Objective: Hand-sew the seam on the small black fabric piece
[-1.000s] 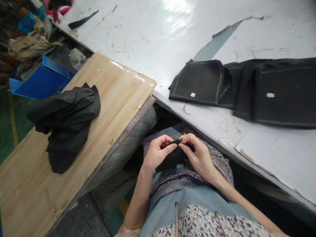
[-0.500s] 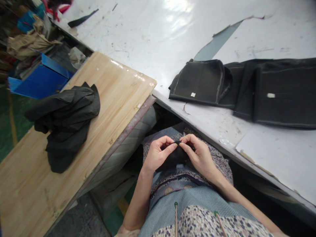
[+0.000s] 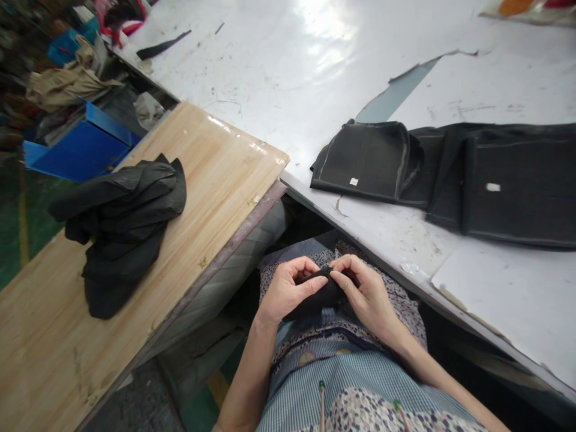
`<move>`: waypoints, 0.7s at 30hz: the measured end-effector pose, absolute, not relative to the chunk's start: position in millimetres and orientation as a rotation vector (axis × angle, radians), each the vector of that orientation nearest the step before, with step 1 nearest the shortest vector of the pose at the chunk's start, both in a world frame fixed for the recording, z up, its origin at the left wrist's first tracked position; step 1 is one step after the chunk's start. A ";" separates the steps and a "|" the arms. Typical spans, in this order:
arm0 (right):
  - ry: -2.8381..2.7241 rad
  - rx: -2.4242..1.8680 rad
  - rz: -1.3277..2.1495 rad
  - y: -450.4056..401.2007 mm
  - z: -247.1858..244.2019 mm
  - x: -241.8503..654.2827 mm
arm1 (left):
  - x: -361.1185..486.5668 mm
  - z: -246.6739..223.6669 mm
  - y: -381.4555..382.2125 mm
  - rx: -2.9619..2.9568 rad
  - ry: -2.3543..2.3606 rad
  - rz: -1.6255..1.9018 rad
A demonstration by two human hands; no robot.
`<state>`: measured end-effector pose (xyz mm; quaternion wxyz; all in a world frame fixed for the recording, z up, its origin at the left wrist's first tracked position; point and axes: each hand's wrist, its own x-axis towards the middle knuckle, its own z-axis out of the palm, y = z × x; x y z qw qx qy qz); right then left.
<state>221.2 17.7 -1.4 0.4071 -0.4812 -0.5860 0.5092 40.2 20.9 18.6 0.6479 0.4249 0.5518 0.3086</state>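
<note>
1. In the head view we are finding no brand or readable writing: the black fabric pieces (image 3: 450, 174) lying on the white table (image 3: 279, 84) at about two o'clock are each showing a small white tag (image 3: 353, 181), but the tags are too small for us to read anything on them.
2. We are seeing the left hand (image 3: 288, 291) and the right hand (image 3: 366, 294) meeting low in the middle of the frame, over the person's lap, at about six o'clock.
3. Between them we are seeing a small black fabric piece (image 3: 320, 295), bunched up and resting against the patterned apron (image 3: 342, 384).
4. The left hand is curling closed around the piece's nine o'clock side, its thumb pressing along the top edge and its fingers (image 3: 302, 265) wrapping over from above.
5. The right hand is pinching the same top edge from the three o'clock side, thumb and forefinger tips closed on the cloth just beside the left thumb.
6. At nine o'clock a heap of black cloth (image 3: 121, 222) is lying on the wooden board (image 3: 216, 180), well apart from both hands.
7. At ten o'clock a blue bin (image 3: 76, 150) is standing beyond the board.
</note>
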 end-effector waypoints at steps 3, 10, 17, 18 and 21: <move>-1.475 -1.178 1.315 18.0 -1.4 223.6 | 40.0 18.1 21.2 0.976 1.253 0.699; -1.451 -1.165 1.443 20.3 -3.6 229.2 | 40.5 15.7 19.3 0.993 1.263 0.697; -1.452 -1.167 1.456 22.3 0.0 232.6 | 37.7 19.0 19.8 1.141 1.332 0.652; -1.445 -1.181 1.424 22.3 -0.7 233.4 | 36.4 20.8 20.3 1.203 1.346 0.636; -1.406 -1.246 1.338 23.0 -3.4 237.1 | 31.9 25.3 21.1 1.357 1.402 0.591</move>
